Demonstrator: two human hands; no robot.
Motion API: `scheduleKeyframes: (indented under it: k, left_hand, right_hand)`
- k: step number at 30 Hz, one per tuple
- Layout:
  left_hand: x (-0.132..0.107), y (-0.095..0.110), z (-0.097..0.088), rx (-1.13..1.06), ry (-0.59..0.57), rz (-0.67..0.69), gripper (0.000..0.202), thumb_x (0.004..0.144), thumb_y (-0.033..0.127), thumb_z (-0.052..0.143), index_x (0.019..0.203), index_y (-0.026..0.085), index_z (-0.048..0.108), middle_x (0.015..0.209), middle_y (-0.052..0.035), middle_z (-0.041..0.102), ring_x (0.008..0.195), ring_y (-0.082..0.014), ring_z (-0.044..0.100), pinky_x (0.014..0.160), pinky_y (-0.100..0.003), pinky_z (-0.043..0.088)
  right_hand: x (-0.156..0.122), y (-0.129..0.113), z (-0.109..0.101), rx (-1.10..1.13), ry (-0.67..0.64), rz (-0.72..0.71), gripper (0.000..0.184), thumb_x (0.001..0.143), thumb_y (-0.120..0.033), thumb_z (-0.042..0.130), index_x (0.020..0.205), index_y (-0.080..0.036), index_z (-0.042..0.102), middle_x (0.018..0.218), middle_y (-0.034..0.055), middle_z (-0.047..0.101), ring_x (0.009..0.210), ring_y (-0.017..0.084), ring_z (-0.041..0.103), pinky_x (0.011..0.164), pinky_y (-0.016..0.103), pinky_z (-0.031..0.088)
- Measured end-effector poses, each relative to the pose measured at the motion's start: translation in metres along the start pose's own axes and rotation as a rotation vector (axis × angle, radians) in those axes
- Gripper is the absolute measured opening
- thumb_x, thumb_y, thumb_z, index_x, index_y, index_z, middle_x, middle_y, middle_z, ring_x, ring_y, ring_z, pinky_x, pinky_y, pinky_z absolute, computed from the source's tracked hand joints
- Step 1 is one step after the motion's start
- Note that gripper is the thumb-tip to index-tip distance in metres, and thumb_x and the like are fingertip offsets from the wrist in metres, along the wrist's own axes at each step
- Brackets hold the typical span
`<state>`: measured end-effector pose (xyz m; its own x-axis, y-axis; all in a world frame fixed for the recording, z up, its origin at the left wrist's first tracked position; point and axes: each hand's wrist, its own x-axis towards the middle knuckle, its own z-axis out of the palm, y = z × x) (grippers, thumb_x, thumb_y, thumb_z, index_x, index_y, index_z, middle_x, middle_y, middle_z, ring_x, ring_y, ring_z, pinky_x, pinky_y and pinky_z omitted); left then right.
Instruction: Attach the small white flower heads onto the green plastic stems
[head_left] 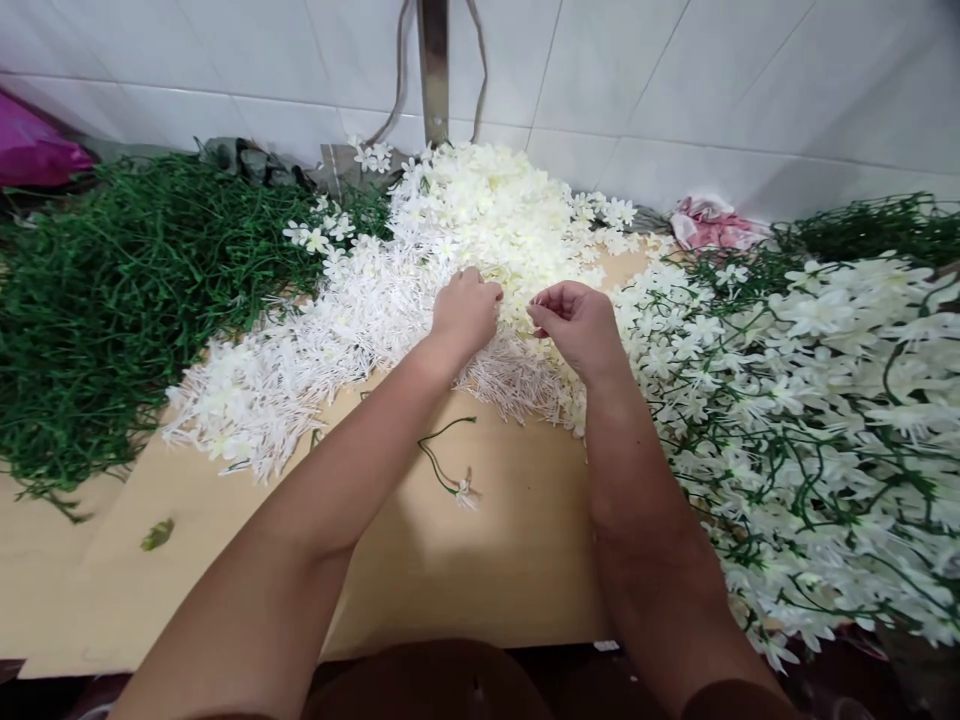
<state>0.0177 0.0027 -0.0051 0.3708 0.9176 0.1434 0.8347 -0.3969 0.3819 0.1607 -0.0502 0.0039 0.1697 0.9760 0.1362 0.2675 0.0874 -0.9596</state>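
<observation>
My left hand reaches into the middle of a pile of thin white artificial stamens. Its fingers are curled, and whatever they hold is hidden. Beside it, my right hand hovers at the near side of a heap of cream-white artificial petals. Thumb and forefinger come together in a pinch there; a tiny pale bit may show at the tips, too small to name. On the board in front of both hands lies a green stem ending in a small white bloom.
Green plastic stems form a large heap on the left. Finished-looking white flowers on stems pile up on the right. A tan board covers the table, with a small green scrap on it. A tiled wall stands behind.
</observation>
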Motion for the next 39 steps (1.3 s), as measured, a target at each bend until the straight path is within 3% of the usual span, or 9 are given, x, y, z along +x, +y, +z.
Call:
scheduleKeyframes:
  k: [4,8,12,17,23,29,32,39]
  left_hand:
    - [0.006,-0.003,0.001,-0.002,0.035,0.015,0.012,0.085,0.015,0.057,0.086,0.016,0.069,0.107,-0.0145,0.06,0.105,-0.0292,0.053,0.086,-0.04,0.043]
    - [0.004,-0.01,-0.02,-0.174,0.177,-0.077,0.004,0.08,0.015,0.06,0.079,0.018,0.062,0.085,-0.0074,0.059,0.086,-0.0231,0.055,0.08,-0.037,0.043]
    - [0.003,-0.026,-0.033,-0.359,0.266,-0.154,0.011,0.075,0.008,0.058,0.078,0.019,0.058,0.071,-0.0014,0.056,0.072,-0.0169,0.052,0.073,-0.032,0.041]
    - [-0.007,-0.04,-0.03,-0.538,0.21,-0.177,0.01,0.072,0.008,0.058,0.078,0.017,0.059,0.073,-0.0003,0.057,0.067,-0.012,0.049,0.065,-0.027,0.037]
    - [-0.036,-0.032,-0.039,-0.728,0.152,-0.243,0.015,0.068,0.004,0.061,0.079,0.014,0.059,0.064,0.0053,0.049,0.059,-0.0076,0.043,0.06,-0.024,0.035]
    - [-0.056,-0.026,-0.041,-0.893,0.087,-0.292,0.01,0.069,0.006,0.063,0.073,0.014,0.058,0.058,0.0063,0.05,0.053,-0.0058,0.042,0.053,-0.021,0.033]
    - [-0.061,-0.027,-0.038,-1.011,0.097,-0.318,0.013,0.067,0.004,0.064,0.071,0.015,0.057,0.056,0.0066,0.051,0.052,-0.0053,0.043,0.051,-0.02,0.032]
    - [-0.068,-0.034,-0.036,-1.204,0.095,-0.346,0.017,0.063,0.003,0.068,0.073,0.015,0.06,0.06,0.0056,0.056,0.053,-0.0046,0.048,0.054,-0.019,0.038]
  right_hand:
    - [0.003,-0.001,-0.003,-0.067,0.046,-0.116,0.012,0.072,-0.019,0.067,0.067,-0.021,0.056,0.065,-0.0026,0.056,0.063,0.011,0.051,0.066,0.031,0.049]
    - [0.005,0.001,-0.003,0.041,0.041,-0.109,0.011,0.075,-0.021,0.065,0.073,-0.022,0.055,0.068,-0.0027,0.053,0.066,0.011,0.051,0.068,0.031,0.048]
    - [0.003,0.0,0.003,0.119,-0.04,-0.087,0.006,0.077,-0.02,0.064,0.078,-0.022,0.058,0.07,-0.0023,0.053,0.067,0.011,0.051,0.067,0.031,0.048]
    - [-0.005,-0.006,0.02,0.17,-0.094,-0.076,0.008,0.076,-0.019,0.066,0.075,-0.021,0.059,0.071,-0.002,0.057,0.066,0.01,0.052,0.07,0.032,0.049]
    - [-0.014,-0.005,0.047,0.193,-0.122,-0.074,0.012,0.077,-0.018,0.065,0.074,-0.022,0.055,0.072,-0.0021,0.061,0.071,0.011,0.057,0.076,0.032,0.051]
    - [-0.022,0.009,0.067,0.199,0.046,-0.253,0.011,0.076,-0.014,0.067,0.074,-0.022,0.059,0.093,0.002,0.062,0.094,0.014,0.061,0.083,0.032,0.054]
    - [-0.023,0.016,0.074,0.218,0.086,-0.27,0.011,0.074,-0.012,0.067,0.072,-0.021,0.06,0.092,0.0019,0.062,0.093,0.015,0.062,0.079,0.032,0.056]
    - [-0.022,0.028,0.081,0.282,-0.021,-0.23,0.009,0.076,-0.018,0.067,0.073,-0.021,0.059,0.088,0.0015,0.066,0.085,0.014,0.065,0.072,0.03,0.057]
